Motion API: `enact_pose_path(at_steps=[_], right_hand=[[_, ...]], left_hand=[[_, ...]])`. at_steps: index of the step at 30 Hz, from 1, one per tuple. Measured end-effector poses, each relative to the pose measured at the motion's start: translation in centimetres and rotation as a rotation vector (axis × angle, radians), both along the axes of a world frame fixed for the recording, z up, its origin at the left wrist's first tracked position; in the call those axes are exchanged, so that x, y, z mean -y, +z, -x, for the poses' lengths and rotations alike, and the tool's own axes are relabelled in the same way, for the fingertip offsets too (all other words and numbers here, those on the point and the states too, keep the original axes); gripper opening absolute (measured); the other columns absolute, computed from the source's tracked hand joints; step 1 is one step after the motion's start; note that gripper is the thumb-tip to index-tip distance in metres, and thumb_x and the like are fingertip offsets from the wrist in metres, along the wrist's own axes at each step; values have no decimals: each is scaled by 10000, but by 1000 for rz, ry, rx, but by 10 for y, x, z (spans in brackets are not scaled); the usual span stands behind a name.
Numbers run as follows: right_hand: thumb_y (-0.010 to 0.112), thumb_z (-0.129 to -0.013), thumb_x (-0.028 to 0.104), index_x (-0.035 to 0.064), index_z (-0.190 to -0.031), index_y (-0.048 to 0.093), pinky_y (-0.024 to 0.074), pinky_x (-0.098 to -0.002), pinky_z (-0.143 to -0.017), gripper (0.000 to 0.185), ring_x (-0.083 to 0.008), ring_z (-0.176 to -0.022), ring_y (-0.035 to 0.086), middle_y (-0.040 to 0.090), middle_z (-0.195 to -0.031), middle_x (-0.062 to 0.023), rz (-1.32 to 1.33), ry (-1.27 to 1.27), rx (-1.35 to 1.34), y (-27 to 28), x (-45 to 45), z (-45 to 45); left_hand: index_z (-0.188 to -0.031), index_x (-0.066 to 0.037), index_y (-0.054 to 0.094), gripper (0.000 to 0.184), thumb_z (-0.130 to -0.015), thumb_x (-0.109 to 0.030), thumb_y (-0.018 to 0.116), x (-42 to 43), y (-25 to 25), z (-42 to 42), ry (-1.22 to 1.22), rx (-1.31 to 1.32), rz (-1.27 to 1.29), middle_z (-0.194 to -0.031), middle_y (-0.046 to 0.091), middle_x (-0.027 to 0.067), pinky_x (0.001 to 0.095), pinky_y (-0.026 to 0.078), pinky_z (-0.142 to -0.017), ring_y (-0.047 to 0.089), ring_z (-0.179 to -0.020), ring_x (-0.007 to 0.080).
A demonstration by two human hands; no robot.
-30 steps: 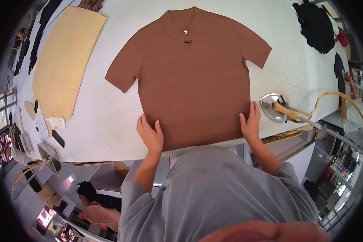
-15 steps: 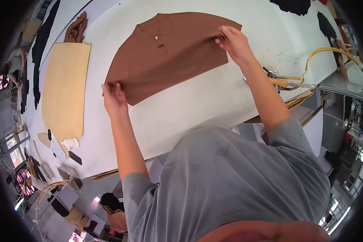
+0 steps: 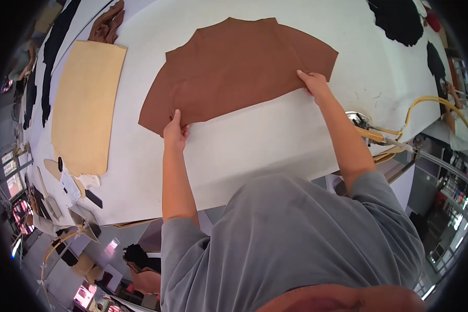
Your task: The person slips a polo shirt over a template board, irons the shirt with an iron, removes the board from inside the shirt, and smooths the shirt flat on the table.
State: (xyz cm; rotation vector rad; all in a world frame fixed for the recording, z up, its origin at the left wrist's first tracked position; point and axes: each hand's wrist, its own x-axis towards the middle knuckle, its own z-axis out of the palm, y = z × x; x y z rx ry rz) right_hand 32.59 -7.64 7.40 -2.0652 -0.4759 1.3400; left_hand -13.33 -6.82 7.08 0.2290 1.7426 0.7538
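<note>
A brown polo shirt (image 3: pixel 239 67) lies spread on the white table, with its plain side up and no collar opening or buttons showing. At its lower left edge, my left hand (image 3: pixel 176 132) pinches the cloth, thumb on top and fingers curled beneath. My right hand (image 3: pixel 314 85) grips the lower right edge near the sleeve in the same way, its fingers mostly hidden under the cloth. Both short sleeves fan out to the sides.
On the left of the white table (image 3: pixel 255 140) lies a tan board (image 3: pixel 88 104) with crumpled brown cloth (image 3: pixel 107 23) behind it. A steam iron (image 3: pixel 366 130) with a yellow hose rests at the right. Black garments (image 3: pixel 398 21) lie at the back right.
The shirt has turned over: its collar and button side faced up before, and now the plain side does. My hands have shifted along its near edge.
</note>
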Motion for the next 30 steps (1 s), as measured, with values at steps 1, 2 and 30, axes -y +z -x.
enact_pose_path(at_steps=[1,2,30], right_hand=[[713,-969,296,-32,-1130,693,542,-247,-780,366,-148,-877,650,703,-998,-94,-7,17,-8,-4,2,0],[716,-966,293,-34,-1157,688,551,-258,-759,380,-170,-886,665,712,-1023,-109,-90,-58,6,-7,5,-1],[633,-1032,203,-61,-1239,639,582,-329,-826,335,-215,-954,675,702,-1128,-162,-794,721,-416,145,173,208]], left_hand=[[-1257,59,603,448,-1004,-300,689,2,4,1,17,-8,-7,-1162,675,170,309,566,-885,694,-1013,255],[-1247,48,608,423,-1002,-287,692,1,8,-4,44,24,-36,-1152,681,159,301,572,-858,697,-996,252],[-1294,48,602,300,-1019,-67,569,449,147,88,645,-50,-980,-1286,651,135,270,475,-964,610,-1108,164]])
